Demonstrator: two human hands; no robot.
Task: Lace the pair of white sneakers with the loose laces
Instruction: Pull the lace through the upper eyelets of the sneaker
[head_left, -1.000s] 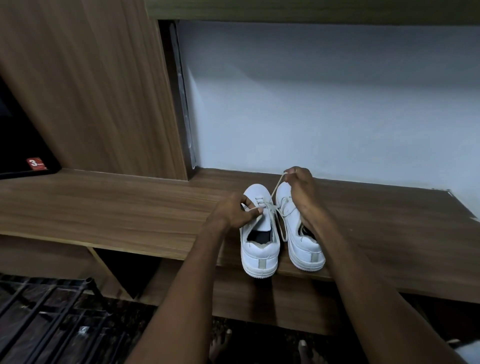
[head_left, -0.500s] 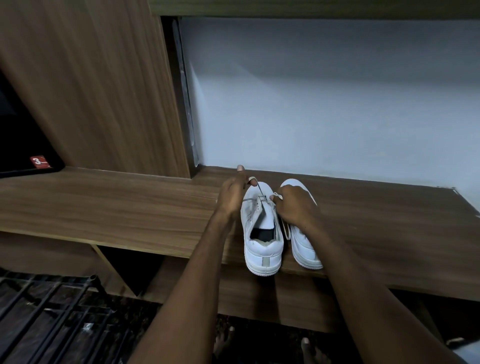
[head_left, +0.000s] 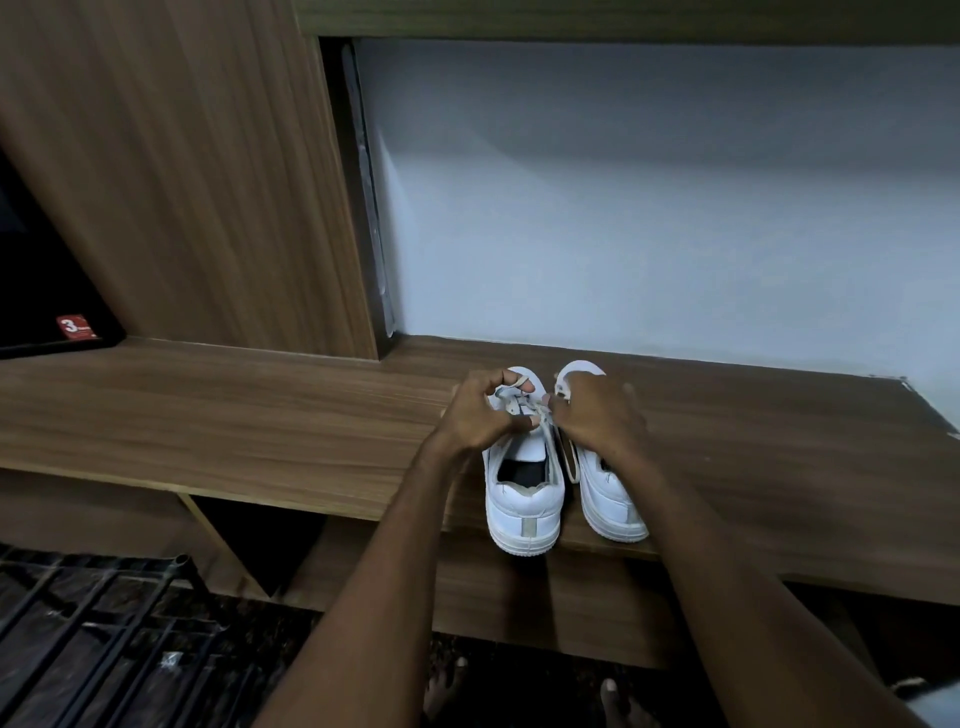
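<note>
Two white sneakers stand side by side, heels toward me, on a wooden shelf (head_left: 260, 415). Over the left sneaker (head_left: 524, 499) my left hand (head_left: 480, 415) curls its fingers around the white lace (head_left: 540, 413) near the eyelets. My right hand (head_left: 597, 415) lies over the front of the right sneaker (head_left: 610, 499) and pinches the same lace between the shoes. A length of lace (head_left: 570, 465) hangs down between the two sneakers. The toes of both shoes are partly hidden by my hands.
A wooden side panel (head_left: 208, 182) rises at the left and a pale wall (head_left: 649, 208) stands behind the shelf. A dark screen with a red sticker (head_left: 75, 326) sits far left. A black metal rack (head_left: 104, 623) stands below left. Bare feet show on the floor.
My right hand has dropped from holding the lace up high to the gap between the shoes. My left hand moved forward over the left sneaker's eyelets.
</note>
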